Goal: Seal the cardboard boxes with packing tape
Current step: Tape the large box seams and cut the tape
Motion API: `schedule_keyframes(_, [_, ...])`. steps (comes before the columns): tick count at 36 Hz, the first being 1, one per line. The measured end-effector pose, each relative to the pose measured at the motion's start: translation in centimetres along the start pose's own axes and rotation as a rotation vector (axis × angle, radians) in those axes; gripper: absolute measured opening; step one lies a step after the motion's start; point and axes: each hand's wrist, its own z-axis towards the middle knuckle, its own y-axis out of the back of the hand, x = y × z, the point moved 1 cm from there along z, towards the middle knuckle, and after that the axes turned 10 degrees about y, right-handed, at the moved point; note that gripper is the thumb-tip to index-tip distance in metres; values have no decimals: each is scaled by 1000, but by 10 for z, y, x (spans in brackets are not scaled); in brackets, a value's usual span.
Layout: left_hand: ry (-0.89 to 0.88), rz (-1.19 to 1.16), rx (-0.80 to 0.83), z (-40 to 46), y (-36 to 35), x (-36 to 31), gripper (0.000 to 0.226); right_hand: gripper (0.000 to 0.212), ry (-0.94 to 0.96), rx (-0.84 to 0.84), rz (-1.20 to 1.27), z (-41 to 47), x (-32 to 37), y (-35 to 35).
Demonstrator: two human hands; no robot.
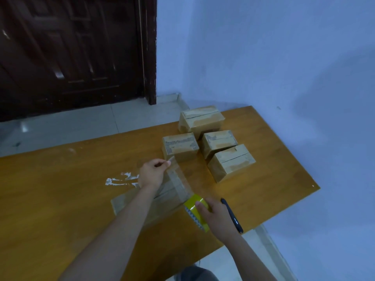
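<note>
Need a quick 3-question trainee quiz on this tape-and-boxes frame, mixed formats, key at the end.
1. True or false: the left hand pinches the free end of the tape strip.
2. Which thing does the right hand hold? A) the black pen B) the yellow tape roll C) a small box
3. How many small boxes stand at the far side of the table?

Key: 1 true; 2 B; 3 four.
</note>
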Motion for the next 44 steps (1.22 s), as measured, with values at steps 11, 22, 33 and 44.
schedule_keyframes(11, [35, 5, 3, -2, 0, -3, 11, 21, -43, 20, -9, 3, -8, -3])
schedule_keyframes(22, [71, 44, 17, 1, 0, -1, 13, 18, -86, 18, -17, 3, -9, -5])
schedule_keyframes(33, [74, 104, 29, 1, 0, -4, 11, 20, -103, 30, -34, 3, -8, -6])
schedule_keyframes(44, [169, 126, 103, 6, 0, -7, 11, 20, -123, 28, -43, 3, -9, -9])
